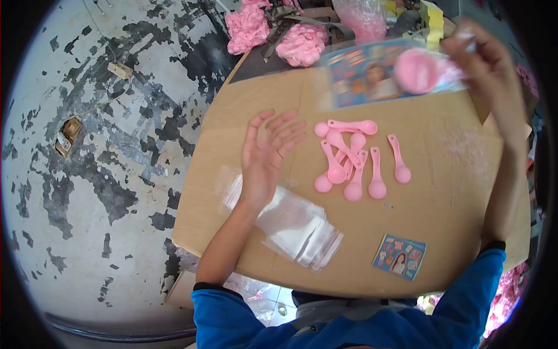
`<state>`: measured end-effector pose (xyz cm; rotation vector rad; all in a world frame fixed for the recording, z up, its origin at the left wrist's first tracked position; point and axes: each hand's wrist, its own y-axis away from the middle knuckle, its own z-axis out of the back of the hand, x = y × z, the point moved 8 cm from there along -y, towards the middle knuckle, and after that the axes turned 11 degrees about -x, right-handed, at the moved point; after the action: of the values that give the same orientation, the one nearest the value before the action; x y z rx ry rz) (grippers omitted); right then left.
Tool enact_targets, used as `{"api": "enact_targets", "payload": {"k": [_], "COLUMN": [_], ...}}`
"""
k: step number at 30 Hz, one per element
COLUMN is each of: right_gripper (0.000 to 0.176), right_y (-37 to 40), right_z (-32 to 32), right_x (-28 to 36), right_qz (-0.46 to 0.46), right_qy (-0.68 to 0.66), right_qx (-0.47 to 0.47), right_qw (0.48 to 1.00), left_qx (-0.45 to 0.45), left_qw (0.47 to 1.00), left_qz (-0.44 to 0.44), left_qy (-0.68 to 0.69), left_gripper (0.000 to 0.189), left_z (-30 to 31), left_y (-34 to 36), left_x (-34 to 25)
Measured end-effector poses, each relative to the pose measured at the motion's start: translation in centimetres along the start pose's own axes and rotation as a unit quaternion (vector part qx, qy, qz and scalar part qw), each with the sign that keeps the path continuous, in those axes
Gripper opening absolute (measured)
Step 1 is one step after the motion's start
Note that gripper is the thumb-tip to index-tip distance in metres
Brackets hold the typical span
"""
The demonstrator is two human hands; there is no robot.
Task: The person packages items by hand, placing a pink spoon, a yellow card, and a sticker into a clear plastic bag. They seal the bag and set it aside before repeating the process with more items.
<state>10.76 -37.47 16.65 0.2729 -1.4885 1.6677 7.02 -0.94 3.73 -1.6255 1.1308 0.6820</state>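
My right hand (488,72), blurred by motion, is closed on one end of a clear plastic bag (322,78) above the table's far right side. In or against this bag are a blue printed card (351,72) and a round pink plastic piece (416,71), whose exact kind I cannot make out. My left hand (266,157) is empty with fingers spread, palm turned up, left of a loose group of pink plastic spoons (336,171). Beneath the left wrist lies a stack of clear plastic bags (290,227).
A small blue printed card (399,257) lies near the front edge of the cardboard-covered table (232,134). Bunches of pink items (302,43) in plastic and a yellow object (432,23) are at the far edge. A worn, patchy floor (87,192) extends to the left.
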Motion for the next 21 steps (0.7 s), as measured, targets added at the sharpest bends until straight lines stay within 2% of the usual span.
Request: {"api": "enact_targets", "payload": {"k": [1,2,3,4,6,8,10,11,12,13,14,15,16,18,20,21], "right_gripper": [0.046,0.037,0.027,0.021,0.012,0.009,0.010,0.012,0.012,0.012,0.012,0.013,0.013,0.015,0.017,0.018], "right_y": [-0.3,0.5,1.6,3.9,6.1,6.7,6.2,6.2,6.7,7.2,8.2,9.1,9.4,10.2,9.6,9.5], "right_z": [1.7,1.1,0.4,-2.0,-4.4,-5.8,-4.2,-3.4,-4.2,-4.9,-5.9,-6.9,-7.4,-8.8,-8.8,-8.6], "right_x": [0.9,2.9,5.2,6.5,8.7,9.1,11.8,12.8,12.8,12.8,12.6,11.8,11.3,9.9,8.4,7.5], "right_qz": [-0.024,0.012,0.050,0.135,0.174,0.094,0.179,0.218,0.210,0.200,0.141,0.082,0.086,0.092,0.047,0.020], "right_qy": [-0.077,-0.047,-0.020,0.044,0.122,0.143,0.086,0.062,0.052,0.043,0.039,0.030,0.023,-0.004,-0.071,-0.100], "right_qx": [-0.022,0.030,0.080,0.095,0.166,0.248,0.160,0.120,0.146,0.172,0.213,0.254,0.247,0.235,0.194,0.173], "right_qw": [0.996,0.998,0.995,0.985,0.963,0.954,0.967,0.966,0.965,0.964,0.966,0.963,0.965,0.968,0.977,0.980], "left_qx": [-0.014,-0.025,-0.015,-0.015,-0.001,0.040,0.141,0.187,0.229,0.239,0.246,0.285,0.318,0.329,0.294,0.293], "left_qw": [1.000,1.000,0.998,0.993,0.974,0.935,0.886,0.873,0.859,0.879,0.897,0.882,0.859,0.863,0.909,0.909], "left_qz": [0.001,0.001,-0.053,-0.078,-0.131,-0.210,-0.258,-0.250,-0.241,-0.195,-0.146,-0.069,0.010,0.137,0.211,0.239], "left_qy": [0.009,0.019,-0.030,-0.084,-0.184,-0.285,-0.358,-0.375,-0.390,-0.363,-0.338,-0.369,-0.400,-0.359,-0.208,-0.178], "left_gripper": [0.066,0.064,0.064,0.064,0.064,0.065,0.074,0.075,0.076,0.074,0.073,0.067,0.062,0.053,0.044,0.042], "left_z": [0.3,0.5,-0.1,0.0,-0.7,-2.2,-5.9,-8.1,-10.6,-12.2,-13.7,-15.1,-16.1,-16.1,-14.9,-14.8], "left_y": [-0.2,-0.7,-0.7,-0.6,0.9,1.7,3.3,4.0,5.0,6.0,6.7,7.0,7.5,8.5,8.1,8.1], "left_x": [-0.3,-0.7,-1.2,-1.4,-1.4,-2.2,-3.5,-4.3,-5.2,-5.2,-4.6,-3.0,-1.3,1.6,4.2,4.3]}}
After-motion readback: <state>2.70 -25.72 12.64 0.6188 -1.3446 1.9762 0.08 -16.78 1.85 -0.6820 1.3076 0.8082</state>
